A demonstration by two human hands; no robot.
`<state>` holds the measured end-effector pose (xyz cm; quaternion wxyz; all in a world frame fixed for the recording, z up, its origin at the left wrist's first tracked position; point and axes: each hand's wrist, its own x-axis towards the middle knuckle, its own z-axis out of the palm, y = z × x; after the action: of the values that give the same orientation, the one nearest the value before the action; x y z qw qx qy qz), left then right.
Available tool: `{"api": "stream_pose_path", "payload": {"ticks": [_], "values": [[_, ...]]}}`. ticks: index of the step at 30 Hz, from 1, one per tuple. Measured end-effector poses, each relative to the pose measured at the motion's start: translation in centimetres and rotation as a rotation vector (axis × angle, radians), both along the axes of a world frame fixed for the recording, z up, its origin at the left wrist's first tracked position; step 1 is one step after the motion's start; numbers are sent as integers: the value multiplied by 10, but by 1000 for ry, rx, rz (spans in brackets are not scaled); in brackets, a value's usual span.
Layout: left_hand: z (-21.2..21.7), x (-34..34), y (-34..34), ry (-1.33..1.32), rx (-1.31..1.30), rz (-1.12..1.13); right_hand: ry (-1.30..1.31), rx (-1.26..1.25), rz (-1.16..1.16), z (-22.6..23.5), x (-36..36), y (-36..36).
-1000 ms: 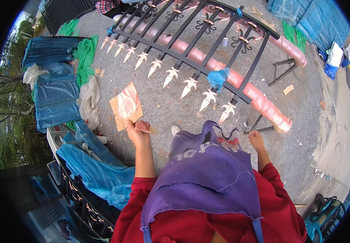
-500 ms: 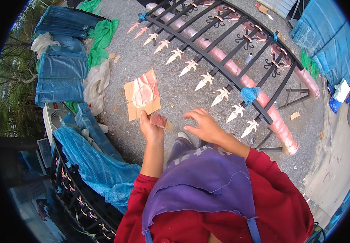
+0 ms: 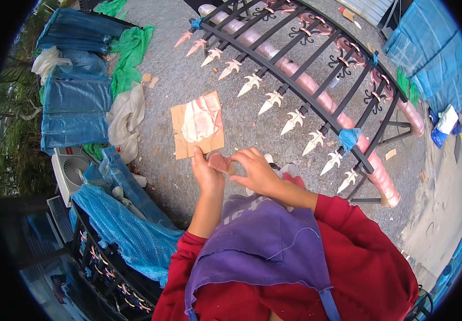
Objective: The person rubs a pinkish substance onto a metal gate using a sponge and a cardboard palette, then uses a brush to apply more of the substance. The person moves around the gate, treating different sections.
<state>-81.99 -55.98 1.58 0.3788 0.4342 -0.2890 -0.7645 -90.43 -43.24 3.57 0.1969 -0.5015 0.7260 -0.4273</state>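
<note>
My left hand (image 3: 208, 174) grips a small reddish-brown block (image 3: 219, 162) with a paler, translucent-looking end; its exact kind I cannot make out. From the right, the thumb and fingertips of my right hand (image 3: 253, 170) close on the block's pale end. Just beyond my left hand is a piece of brown cardboard (image 3: 180, 144) with a crumpled whitish-pink sheet (image 3: 201, 120) on it. A left fingertip overlaps the cardboard's near edge; whether it touches, I cannot tell. Ahead to the right stands a black metal fence panel (image 3: 295, 88) with pink-white spear tips (image 3: 295, 120).
Pink-wrapped tubes (image 3: 319, 99) support the panel, with blue wrap (image 3: 349, 138) tied at a corner. Blue-wrapped bundles (image 3: 76, 107), green netting (image 3: 130, 59) and a fan unit (image 3: 72, 168) line the left. Near lower left, blue sheeting (image 3: 116, 230) covers another black railing (image 3: 102, 262).
My right hand has come left and its fingers have closed on the reddish-brown block. The view has shifted slightly, so the fence panel appears farther right and lower.
</note>
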Motion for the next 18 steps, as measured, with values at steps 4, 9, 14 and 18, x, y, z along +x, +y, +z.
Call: {"api": "stream_pose_path", "payload": {"ticks": [4, 9, 14, 18], "values": [[-1, -30, -34, -43, -17, 17, 2, -29, -34, -7, -22, -42], [0, -67, -96, -68, -100, -15, -60, -96, -41, -18, -60, -111], [17, -107, -148, -111, -111, 7, -135, -113, -40, -11, -114, -155], [6, -124, -185, -137, -100, -5, -261, -41, -211, -26, -157, -158]]}}
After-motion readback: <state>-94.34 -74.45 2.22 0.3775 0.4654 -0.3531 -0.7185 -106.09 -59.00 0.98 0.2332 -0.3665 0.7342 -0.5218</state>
